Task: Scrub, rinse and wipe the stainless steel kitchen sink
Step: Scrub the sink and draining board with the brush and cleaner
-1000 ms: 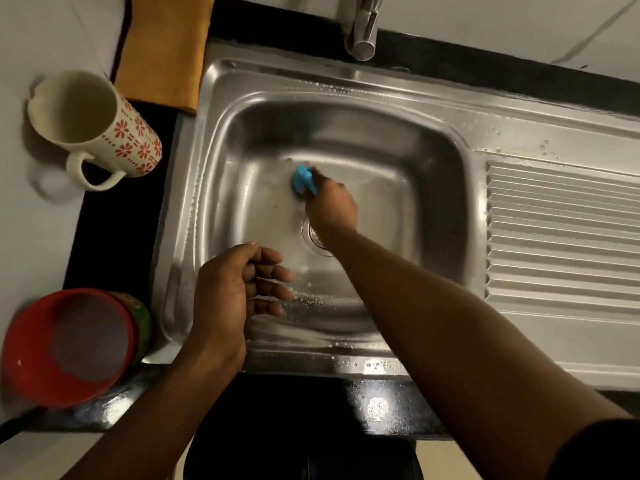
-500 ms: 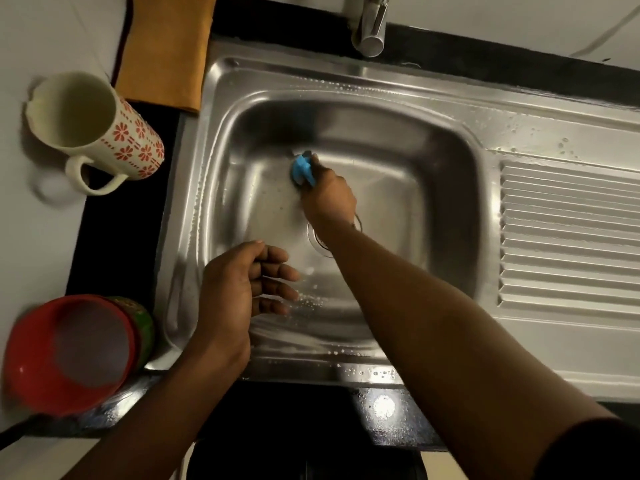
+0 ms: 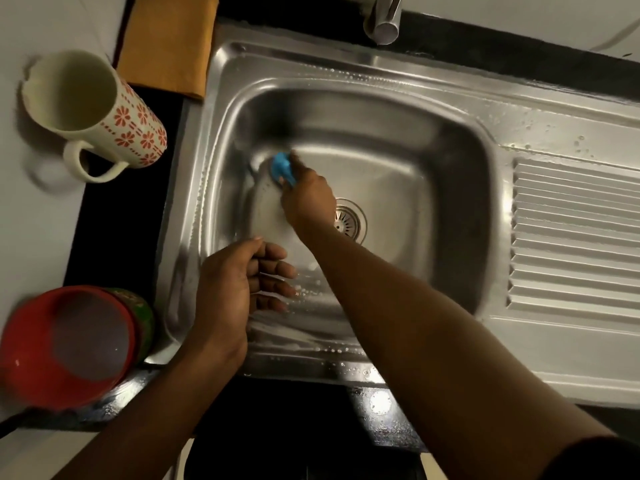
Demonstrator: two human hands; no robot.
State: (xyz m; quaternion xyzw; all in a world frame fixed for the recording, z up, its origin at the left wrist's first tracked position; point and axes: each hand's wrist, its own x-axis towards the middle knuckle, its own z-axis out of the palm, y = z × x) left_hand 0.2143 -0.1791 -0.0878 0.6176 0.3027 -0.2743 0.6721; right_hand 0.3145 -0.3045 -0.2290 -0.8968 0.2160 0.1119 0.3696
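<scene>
**Dim kitchen, dark counter**

A black countertop (image 3: 114,216) is seen at left and bottom of the frame, bordered by a white surface (image 3: 31,220) at far left. A pale wall (image 3: 519,12) is shown at upper right.

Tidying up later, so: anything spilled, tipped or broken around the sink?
Nothing stands out. The mug and red bowl stand upright left of the sink; only water droplets dot its rim, normal during scrubbing.
</scene>
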